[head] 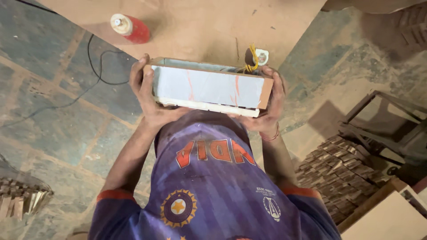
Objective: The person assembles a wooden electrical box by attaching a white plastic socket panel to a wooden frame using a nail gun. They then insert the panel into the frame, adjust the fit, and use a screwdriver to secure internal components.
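Holding a box between both hands

Gripping the long wooden box (208, 86) at its two ends, I keep it level in front of my chest, above my purple shirt (209, 186). My left hand (149, 95) wraps the left end, fingers curled over the top edge. My right hand (271, 104) clasps the right end, fingers closed against the wood. The box's pale blue-white face points up at me, marked with faint orange streaks. Yellow wires (251, 60) stick up near its far right corner. A red bottle (131, 27) lies on the board (200, 26) beyond. Stacked wooden pieces (338, 171) sit at my right.
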`<state>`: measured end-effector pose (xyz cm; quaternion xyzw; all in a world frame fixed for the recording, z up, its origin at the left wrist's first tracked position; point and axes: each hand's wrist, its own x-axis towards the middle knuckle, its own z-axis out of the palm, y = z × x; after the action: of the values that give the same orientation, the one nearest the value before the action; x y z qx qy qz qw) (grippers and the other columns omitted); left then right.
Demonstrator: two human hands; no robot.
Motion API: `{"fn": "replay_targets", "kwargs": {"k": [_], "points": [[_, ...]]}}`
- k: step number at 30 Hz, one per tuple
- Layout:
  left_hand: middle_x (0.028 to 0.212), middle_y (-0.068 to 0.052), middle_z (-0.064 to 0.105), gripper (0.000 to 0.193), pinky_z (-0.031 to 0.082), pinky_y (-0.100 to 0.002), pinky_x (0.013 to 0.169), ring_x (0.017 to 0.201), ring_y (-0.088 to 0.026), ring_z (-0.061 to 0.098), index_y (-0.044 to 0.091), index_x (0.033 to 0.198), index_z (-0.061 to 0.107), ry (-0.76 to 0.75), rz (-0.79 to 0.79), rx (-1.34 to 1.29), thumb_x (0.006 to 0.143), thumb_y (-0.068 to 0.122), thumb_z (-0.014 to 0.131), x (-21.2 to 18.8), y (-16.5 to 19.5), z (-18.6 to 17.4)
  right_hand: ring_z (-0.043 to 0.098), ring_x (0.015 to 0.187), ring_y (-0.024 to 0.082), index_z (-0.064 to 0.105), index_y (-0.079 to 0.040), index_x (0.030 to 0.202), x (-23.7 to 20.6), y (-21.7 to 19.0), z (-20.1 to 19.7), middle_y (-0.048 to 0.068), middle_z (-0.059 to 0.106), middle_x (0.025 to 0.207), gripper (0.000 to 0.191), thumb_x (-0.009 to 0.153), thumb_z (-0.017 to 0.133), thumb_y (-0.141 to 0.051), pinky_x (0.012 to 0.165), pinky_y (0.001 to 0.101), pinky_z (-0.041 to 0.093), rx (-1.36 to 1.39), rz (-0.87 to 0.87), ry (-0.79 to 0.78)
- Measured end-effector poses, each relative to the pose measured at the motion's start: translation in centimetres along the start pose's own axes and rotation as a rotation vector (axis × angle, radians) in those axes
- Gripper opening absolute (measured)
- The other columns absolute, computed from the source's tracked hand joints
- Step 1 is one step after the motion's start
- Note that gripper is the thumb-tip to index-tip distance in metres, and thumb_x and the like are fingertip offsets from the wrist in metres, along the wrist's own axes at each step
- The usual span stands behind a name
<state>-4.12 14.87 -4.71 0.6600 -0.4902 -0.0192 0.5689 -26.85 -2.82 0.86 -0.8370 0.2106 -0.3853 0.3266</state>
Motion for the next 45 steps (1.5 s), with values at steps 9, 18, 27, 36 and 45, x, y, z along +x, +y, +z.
{"fn": "replay_targets", "kwargs": {"k": [9, 18, 27, 36, 45], "points": [[0.158, -0.018, 0.022, 0.121, 0.040, -0.058, 0.124, 0.151, -0.040, 0.031, 0.014, 0.165, 0.020, 0.017, 0.094, 0.156, 0.080, 0.050, 0.097, -0.2, 1.2, -0.5, 0.048, 0.143, 0.029, 0.035, -0.010, 0.157, -0.7, 0.2, -1.0, 0.012, 0.047, 0.153, 0.099, 0.077, 0.090, -0.028, 0.124, 0.0484, 0.040, 0.299, 0.025, -0.007], [0.152, -0.015, 0.026, 0.083, 0.060, -0.056, 0.103, 0.145, -0.036, 0.038, 0.014, 0.153, 0.027, 0.083, 0.431, 0.436, 0.094, 0.032, 0.082, -1.9, 2.6, -2.8, 0.052, 0.141, 0.031, 0.039, -0.014, 0.140, -8.5, 4.1, -1.6, 0.008, 0.050, 0.139, 0.064, 0.089, 0.078, -0.021, 0.114, 0.0604, 0.052, 0.018, -0.414, 0.317], [0.158, -0.010, 0.026, 0.059, 0.055, -0.057, 0.111, 0.151, -0.030, 0.035, 0.014, 0.143, 0.035, 0.181, 0.475, 0.492, 0.100, 0.000, 0.074, -2.7, 2.7, -2.1, 0.053, 0.136, 0.040, 0.047, -0.012, 0.132, -17.5, 8.7, -2.4, 0.013, 0.055, 0.130, 0.041, 0.097, 0.064, -0.022, 0.109, 0.0583, 0.045, -0.080, -0.685, 0.650], [0.159, -0.004, 0.032, 0.059, 0.012, -0.064, 0.129, 0.147, -0.028, 0.035, 0.022, 0.144, 0.045, 0.041, 0.229, 0.346, 0.095, 0.001, 0.071, -4.6, 4.6, -1.8, 0.052, 0.135, 0.037, 0.044, -0.013, 0.135, -13.3, 7.6, -2.7, 0.011, 0.052, 0.131, 0.048, 0.095, 0.069, -0.025, 0.109, 0.0584, 0.046, -0.159, -0.685, 0.621], [0.159, -0.005, 0.031, 0.056, 0.013, -0.068, 0.128, 0.146, -0.025, 0.042, 0.023, 0.146, 0.041, 0.218, 0.370, 0.480, 0.103, 0.006, 0.073, -3.7, 3.4, 0.2, 0.051, 0.133, 0.033, 0.041, -0.013, 0.137, -9.5, 7.3, -3.0, 0.009, 0.049, 0.133, 0.056, 0.093, 0.073, -0.029, 0.109, 0.0585, 0.048, -0.175, -0.685, 0.555]]}}
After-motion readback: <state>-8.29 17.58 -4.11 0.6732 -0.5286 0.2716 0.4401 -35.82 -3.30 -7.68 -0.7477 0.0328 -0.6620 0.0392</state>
